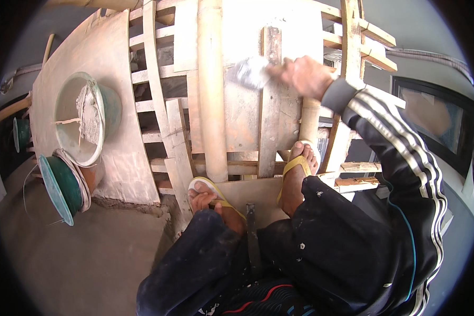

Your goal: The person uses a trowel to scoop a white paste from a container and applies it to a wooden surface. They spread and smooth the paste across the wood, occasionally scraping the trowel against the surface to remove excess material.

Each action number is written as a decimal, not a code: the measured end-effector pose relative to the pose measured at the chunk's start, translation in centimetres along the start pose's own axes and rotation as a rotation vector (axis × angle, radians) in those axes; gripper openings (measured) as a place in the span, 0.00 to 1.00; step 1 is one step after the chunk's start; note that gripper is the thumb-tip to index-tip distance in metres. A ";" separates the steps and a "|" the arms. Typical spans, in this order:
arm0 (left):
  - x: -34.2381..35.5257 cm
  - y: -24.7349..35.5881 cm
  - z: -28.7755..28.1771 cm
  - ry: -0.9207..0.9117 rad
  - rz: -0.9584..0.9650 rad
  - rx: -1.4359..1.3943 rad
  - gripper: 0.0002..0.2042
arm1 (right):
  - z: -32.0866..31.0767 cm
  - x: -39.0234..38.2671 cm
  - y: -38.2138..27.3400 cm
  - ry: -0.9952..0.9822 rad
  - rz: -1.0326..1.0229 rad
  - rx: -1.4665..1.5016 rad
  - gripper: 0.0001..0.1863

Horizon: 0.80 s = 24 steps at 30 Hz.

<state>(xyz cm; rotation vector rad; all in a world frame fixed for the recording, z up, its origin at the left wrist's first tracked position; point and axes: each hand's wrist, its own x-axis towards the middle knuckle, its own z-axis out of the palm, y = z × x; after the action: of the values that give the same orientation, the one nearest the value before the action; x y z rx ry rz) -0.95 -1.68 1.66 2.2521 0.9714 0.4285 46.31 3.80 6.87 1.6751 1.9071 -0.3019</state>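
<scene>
My right hand [306, 78] is stretched out past my right foot, closed around the handle of a trowel [249, 72]. Its pale, plaster-smeared blade points left over an upright wooden batten [269, 110]; hand and blade are blurred by motion. Part of my left hand [204, 201] shows low beside my left foot, past the knee. Its fingers look loosely bent and apart, with nothing visible in them; the rest of that hand is hidden by the trouser leg.
On a board at left stands a pale bucket [63, 129] with grey-white mix and a thin stick. Beside it lies a green reel-like container [63, 187] wound with line. Bamboo poles [211, 100] and slats with gaps lie under my sandalled feet. A dark-framed window [432, 113] is at right.
</scene>
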 end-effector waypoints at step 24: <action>0.8 0.9 -0.4 0.044 -0.070 -0.020 0.10 | -0.1 -0.3 2.2 0.231 -0.113 -0.143 0.18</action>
<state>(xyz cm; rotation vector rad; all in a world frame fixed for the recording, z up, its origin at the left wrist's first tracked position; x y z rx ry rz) -0.19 -1.40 2.57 2.1921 1.0600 0.4569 48.44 4.06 7.56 1.5671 2.1414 -0.0134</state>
